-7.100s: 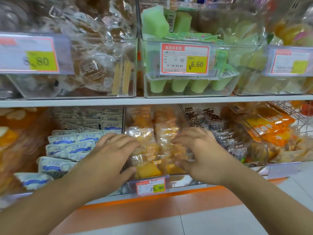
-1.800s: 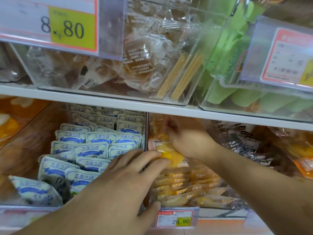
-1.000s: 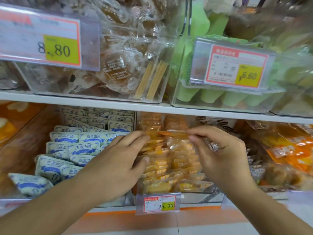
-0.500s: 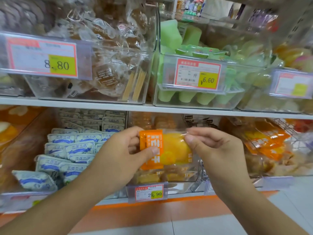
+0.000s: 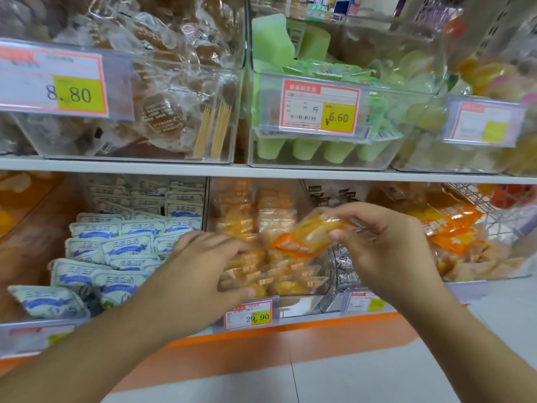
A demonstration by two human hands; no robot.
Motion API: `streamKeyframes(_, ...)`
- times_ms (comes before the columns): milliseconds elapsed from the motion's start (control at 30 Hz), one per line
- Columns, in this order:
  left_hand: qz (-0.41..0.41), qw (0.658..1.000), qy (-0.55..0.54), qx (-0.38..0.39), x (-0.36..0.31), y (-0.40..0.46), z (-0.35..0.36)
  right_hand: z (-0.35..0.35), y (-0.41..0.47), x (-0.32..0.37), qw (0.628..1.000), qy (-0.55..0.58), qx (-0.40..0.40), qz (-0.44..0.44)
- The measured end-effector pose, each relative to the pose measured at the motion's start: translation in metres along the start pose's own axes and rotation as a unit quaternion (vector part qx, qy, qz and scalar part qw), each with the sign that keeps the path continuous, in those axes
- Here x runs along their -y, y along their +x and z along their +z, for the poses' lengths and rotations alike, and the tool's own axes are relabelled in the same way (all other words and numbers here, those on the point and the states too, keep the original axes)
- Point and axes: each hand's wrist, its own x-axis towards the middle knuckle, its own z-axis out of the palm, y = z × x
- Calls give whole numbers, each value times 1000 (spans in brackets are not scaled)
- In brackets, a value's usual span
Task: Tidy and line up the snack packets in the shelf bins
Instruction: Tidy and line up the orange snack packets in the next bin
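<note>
My right hand (image 5: 386, 251) pinches one orange-and-yellow snack packet (image 5: 305, 237) and holds it tilted in the air in front of the clear middle bin (image 5: 302, 306) on the lower shelf. That bin is filled with rows of the same yellow packets (image 5: 279, 274). My left hand (image 5: 200, 274) lies palm down on the front left packets in this bin, fingers spread over them and thumb at the bin's front edge. Whether it grips any packet is hidden by the hand itself.
White-and-blue packets (image 5: 122, 245) fill the bin to the left. Dark packets (image 5: 345, 271) and orange packets (image 5: 453, 228) fill the bins to the right. Above the white shelf edge (image 5: 261, 170) stand clear bins of brown snacks (image 5: 162, 112) and green jelly cups (image 5: 308, 146). A price tag (image 5: 250, 315) hangs below.
My left hand has let go of the orange packet and dropped onto the packets in the bin. The right hand alone now holds the packet, tilted and shifted right.
</note>
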Motion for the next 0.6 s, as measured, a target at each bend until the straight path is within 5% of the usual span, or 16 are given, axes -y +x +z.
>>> streamKeyframes(167,25,998,53,-3,9,3,8,12,0,-3,995,-70,68,-36)
streamKeyframes(333,26,998,61,-8,13,8,10,3,9,-1,992,-103,20,-68)
streamKeyframes(600,17,997,77,-12,20,12,8,27,10,-7,968,-167,179,-64)
